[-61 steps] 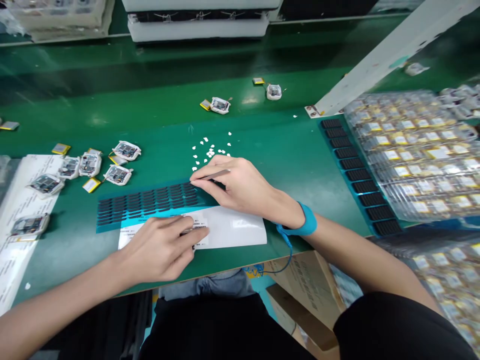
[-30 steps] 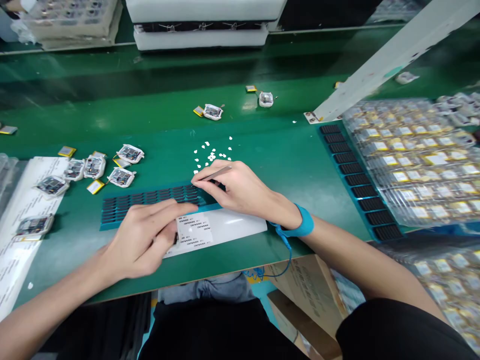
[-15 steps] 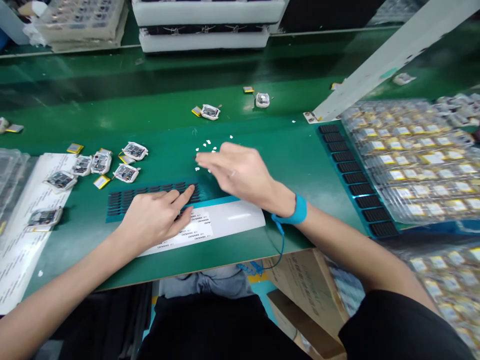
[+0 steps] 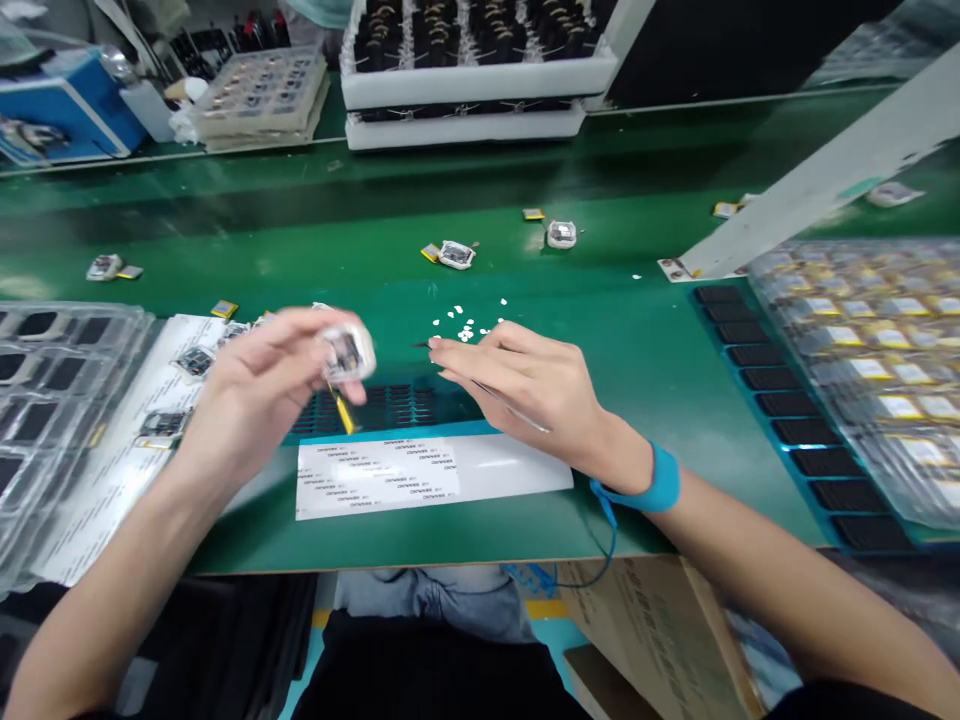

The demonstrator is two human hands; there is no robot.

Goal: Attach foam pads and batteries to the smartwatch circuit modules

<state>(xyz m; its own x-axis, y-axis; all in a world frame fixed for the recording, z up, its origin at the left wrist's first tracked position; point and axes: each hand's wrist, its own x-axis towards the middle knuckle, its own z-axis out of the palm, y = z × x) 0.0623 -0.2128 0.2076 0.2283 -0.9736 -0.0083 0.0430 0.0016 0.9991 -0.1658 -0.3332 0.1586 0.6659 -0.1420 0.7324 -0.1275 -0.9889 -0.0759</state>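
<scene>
Between the fingers and thumb of my left hand (image 4: 259,385) is a small white-framed circuit board (image 4: 349,353), lifted above the bench. A yellow-edged battery (image 4: 343,410) hangs below it. My right hand (image 4: 525,385) is closed around thin tweezers (image 4: 517,405); their dark tip points left, near several small white scraps (image 4: 466,330). Beneath my hands lies a sheet of black strips (image 4: 397,405) on blue backing. A white printed liner (image 4: 420,478) lies in front of it. More circuit boards (image 4: 193,362) sit left of my left hand, some hidden behind it.
Clear trays (image 4: 60,400) stand at the left, and stacked trays of boards (image 4: 877,370) at the right. A row of black pads (image 4: 780,405) lies beside those. A white post (image 4: 810,160) rises at the right rear. A blue wrist strap (image 4: 664,478) trails a coiled cord.
My left hand has left the black-strip sheet and now holds a circuit board with its battery. My right hand remains near the white scraps. The camera view has shifted left and up.
</scene>
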